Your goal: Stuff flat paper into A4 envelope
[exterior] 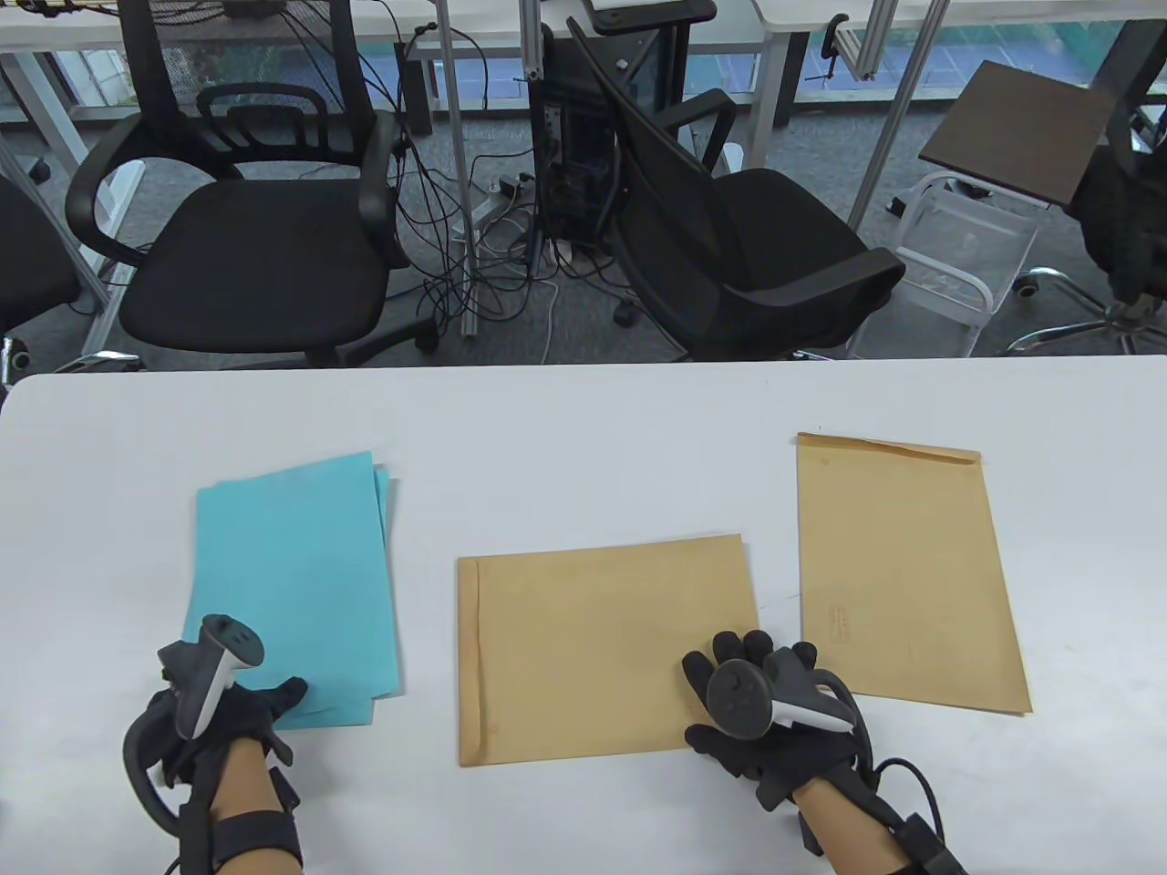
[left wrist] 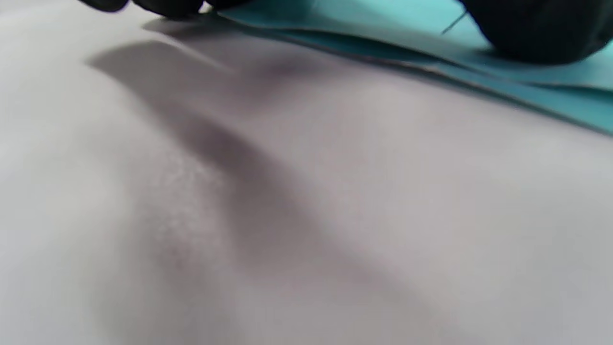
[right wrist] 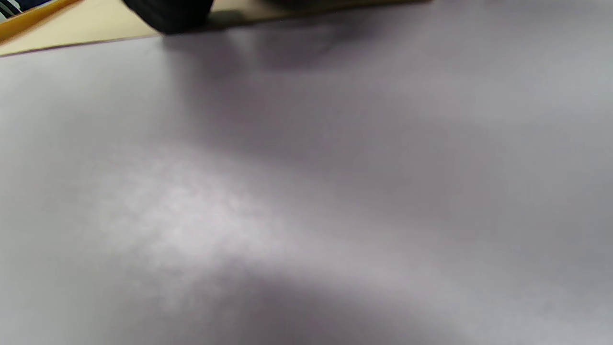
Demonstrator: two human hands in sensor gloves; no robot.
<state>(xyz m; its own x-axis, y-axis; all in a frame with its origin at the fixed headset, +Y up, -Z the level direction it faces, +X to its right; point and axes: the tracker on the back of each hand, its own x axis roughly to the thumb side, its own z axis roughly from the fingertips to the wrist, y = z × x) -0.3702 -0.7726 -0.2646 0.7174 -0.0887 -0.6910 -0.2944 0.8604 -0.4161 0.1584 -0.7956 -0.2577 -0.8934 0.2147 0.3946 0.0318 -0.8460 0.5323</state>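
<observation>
White worktop (exterior: 583, 428), table view: teal paper (exterior: 292, 583) stack at left, left hand (exterior: 219, 706) at its near corner, fingertips on the sheets. Brown envelope (exterior: 602, 638) lies centre, right hand (exterior: 761, 706) spread flat on its near right corner. Second envelope (exterior: 903, 565) lies apart, far right.

Left wrist view: blurred; fingers (left wrist: 536, 28) press the paper (left wrist: 550, 81), grip probably none.

Right wrist view: a fingertip (right wrist: 167, 14) rests at the envelope (right wrist: 86, 26) edge.
</observation>
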